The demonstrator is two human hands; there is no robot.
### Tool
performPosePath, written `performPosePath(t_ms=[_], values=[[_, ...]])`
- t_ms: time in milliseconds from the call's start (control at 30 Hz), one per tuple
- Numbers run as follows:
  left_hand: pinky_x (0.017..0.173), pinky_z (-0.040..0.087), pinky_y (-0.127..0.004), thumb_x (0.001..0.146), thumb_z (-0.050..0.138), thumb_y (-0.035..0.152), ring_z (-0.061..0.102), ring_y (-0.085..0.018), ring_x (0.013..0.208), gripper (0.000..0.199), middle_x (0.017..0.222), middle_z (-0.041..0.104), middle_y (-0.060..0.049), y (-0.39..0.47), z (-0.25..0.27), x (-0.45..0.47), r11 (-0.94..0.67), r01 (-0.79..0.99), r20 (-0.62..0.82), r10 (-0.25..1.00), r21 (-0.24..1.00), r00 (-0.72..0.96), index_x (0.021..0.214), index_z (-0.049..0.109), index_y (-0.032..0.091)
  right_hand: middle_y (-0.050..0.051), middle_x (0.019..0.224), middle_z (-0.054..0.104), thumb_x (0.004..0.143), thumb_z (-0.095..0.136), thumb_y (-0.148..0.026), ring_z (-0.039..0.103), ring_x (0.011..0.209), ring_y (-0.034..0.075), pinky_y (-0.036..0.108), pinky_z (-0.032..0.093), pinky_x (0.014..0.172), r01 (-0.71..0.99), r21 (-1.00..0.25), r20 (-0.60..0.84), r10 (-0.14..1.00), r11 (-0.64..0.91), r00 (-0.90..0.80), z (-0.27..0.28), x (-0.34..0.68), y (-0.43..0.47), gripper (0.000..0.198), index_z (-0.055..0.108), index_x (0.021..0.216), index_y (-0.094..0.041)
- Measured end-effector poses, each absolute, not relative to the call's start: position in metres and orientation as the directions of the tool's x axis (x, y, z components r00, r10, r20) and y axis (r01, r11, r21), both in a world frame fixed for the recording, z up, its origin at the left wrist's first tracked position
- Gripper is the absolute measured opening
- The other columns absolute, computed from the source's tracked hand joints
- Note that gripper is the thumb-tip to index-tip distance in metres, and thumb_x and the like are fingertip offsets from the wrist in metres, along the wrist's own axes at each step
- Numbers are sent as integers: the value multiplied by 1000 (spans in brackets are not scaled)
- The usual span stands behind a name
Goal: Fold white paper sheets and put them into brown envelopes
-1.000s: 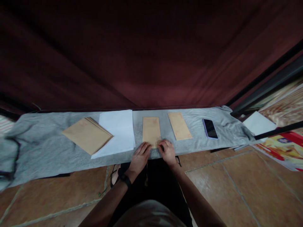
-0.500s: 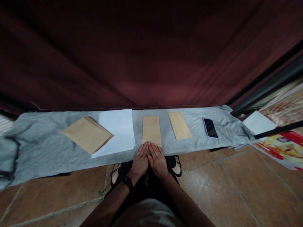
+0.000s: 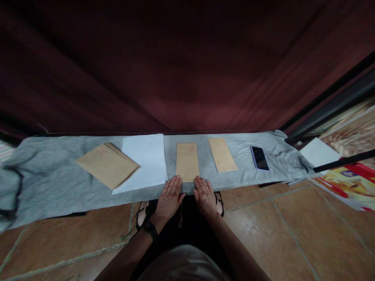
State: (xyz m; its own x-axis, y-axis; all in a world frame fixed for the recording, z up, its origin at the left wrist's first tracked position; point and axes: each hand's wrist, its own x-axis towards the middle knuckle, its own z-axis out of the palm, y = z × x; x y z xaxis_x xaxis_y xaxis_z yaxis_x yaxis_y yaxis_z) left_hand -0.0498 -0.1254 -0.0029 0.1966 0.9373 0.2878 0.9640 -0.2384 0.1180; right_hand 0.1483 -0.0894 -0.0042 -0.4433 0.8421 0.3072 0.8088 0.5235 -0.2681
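Observation:
A brown paper envelope (image 3: pixel 187 160) with red print at its top right lies flat right in front of me. My left hand (image 3: pixel 171 195) rests at its near left corner, fingers stretched out flat. At the near right corner lies my right hand (image 3: pixel 205 195), also flat with its fingers extended. Neither hand grips anything. A second brown envelope (image 3: pixel 222 154) lies tilted to the right of the first. On the left, a stack of brown envelopes (image 3: pixel 107 166) partly covers some white paper sheets (image 3: pixel 149 162).
A grey cloth (image 3: pixel 58 191) covers the narrow bench. Toward its right end lies a phone (image 3: pixel 260 158) in a purple case. A dark red curtain (image 3: pixel 187 78) hangs behind. Beyond the right end are a black metal bar (image 3: pixel 345 160) and a colourful printed box (image 3: pixel 351 181).
My hands have moved apart from the middle of the envelope's near edge, the left one leftward and the right one rightward. The envelopes have stayed in place.

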Motion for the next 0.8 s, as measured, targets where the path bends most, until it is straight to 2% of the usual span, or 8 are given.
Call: performPosePath(t_ms=[200, 367, 500, 800], values=[[123, 30, -47, 100, 39, 31, 32, -26, 150, 59, 157, 41, -17, -127, 2, -38, -195, 970, 273, 950, 142, 151, 154, 35, 7, 10, 148, 55, 104, 40, -24, 48, 140, 21, 45, 28, 123, 820, -270, 295, 854, 504, -428, -4, 151, -89, 46, 48, 148, -16], [124, 29, -44, 97, 38, 19, 33, -22, 149, 59, 158, 42, -10, -119, 5, -11, -300, 938, 252, 934, 175, 252, 155, 35, 14, 11, 149, 54, 103, 40, -20, 47, 140, 23, 47, 27, 123, 807, -291, 309, 849, 514, -430, -6, 150, -90, 45, 51, 146, -14], [124, 30, -43, 96, 40, 19, 35, -22, 149, 57, 157, 44, -11, -114, 5, -2, -309, 929, 234, 937, 203, 260, 153, 40, 13, 11, 149, 54, 102, 41, -19, 47, 141, 23, 47, 28, 123, 806, -293, 318, 847, 514, -425, -7, 151, -90, 46, 49, 147, -15], [123, 32, -45, 97, 45, 26, 32, -24, 150, 57, 157, 42, -13, -122, 3, -27, -311, 933, 237, 934, 180, 266, 152, 40, 11, 12, 150, 53, 102, 42, -21, 46, 141, 25, 49, 27, 123, 809, -317, 302, 862, 494, -408, -4, 142, -91, 46, 49, 146, -12]])
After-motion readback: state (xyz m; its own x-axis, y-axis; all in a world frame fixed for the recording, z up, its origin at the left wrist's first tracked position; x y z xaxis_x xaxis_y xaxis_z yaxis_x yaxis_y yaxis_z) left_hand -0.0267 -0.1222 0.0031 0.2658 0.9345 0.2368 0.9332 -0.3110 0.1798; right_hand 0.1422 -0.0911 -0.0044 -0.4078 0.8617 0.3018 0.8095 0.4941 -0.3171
